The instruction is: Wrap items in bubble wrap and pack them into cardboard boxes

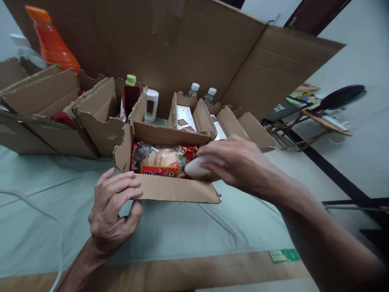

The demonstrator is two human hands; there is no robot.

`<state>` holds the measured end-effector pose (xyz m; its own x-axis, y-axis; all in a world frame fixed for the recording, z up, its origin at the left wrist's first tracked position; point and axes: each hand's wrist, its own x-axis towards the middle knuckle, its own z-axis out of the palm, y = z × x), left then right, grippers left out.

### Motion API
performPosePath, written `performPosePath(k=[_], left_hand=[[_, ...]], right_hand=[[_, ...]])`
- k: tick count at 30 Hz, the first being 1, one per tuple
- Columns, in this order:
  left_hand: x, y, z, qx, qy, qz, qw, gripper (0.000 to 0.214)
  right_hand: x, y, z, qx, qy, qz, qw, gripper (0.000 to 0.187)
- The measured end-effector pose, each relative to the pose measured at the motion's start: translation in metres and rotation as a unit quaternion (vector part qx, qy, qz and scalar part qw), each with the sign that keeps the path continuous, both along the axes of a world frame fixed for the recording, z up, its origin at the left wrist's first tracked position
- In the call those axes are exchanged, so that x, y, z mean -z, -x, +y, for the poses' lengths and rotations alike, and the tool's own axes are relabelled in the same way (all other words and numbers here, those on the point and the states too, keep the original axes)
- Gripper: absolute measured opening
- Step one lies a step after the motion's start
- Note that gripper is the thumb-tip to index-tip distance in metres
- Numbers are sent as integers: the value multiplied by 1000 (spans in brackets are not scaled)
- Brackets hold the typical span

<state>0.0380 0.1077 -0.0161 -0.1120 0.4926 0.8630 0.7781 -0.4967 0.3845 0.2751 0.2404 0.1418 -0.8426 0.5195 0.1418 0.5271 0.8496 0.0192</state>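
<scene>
A small open cardboard box (170,190) stands on a pale green cloth in front of me. Inside it lies a red and clear snack packet (159,160). My left hand (114,207) pinches the box's near left flap between thumb and fingers. My right hand (235,164) reaches over the box's right end with its fingers closed round a smooth white oval object (196,168), which rests at the box's right opening.
More open cardboard boxes (100,117) stand behind, holding a green-capped bottle (130,95), a white container (151,104) and two clear bottles (202,92). An orange bottle (53,40) stands far left. A large cardboard sheet (188,48) rises behind. A folding stand (319,117) is on the floor, right.
</scene>
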Motion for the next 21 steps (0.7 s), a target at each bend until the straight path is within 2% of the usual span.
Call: performPosePath(k=[3, 5, 9, 12, 14, 17, 19, 21], left_hand=[[2, 0, 0, 2, -5, -7, 1000, 32], [2, 0, 0, 3, -8, -8, 1000, 32], [3, 0, 3, 4, -8, -9, 1000, 31], [4, -1, 4, 4, -7, -11, 1000, 37], [5, -2, 1, -17, -14, -37, 999, 53], [8, -2, -6, -47, -10, -120, 992, 79], [11, 0, -9, -38, 37, -185, 981, 81], [15, 3, -9, -5, 121, -255, 959, 77]], right_hand=[[10, 23, 13, 0, 49, -174, 984, 17], [19, 34, 17, 13, 65, -243, 968, 20], [31, 45, 20, 27, 58, -294, 954, 24], [28, 40, 20, 24, 46, -290, 956, 25], [21, 25, 14, 3, 35, -222, 974, 23], [14, -18, -9, 22, -31, -8, 999, 22], [22, -50, -29, 93, -70, 138, 984, 19], [43, -73, -46, 171, -39, 228, 958, 17]])
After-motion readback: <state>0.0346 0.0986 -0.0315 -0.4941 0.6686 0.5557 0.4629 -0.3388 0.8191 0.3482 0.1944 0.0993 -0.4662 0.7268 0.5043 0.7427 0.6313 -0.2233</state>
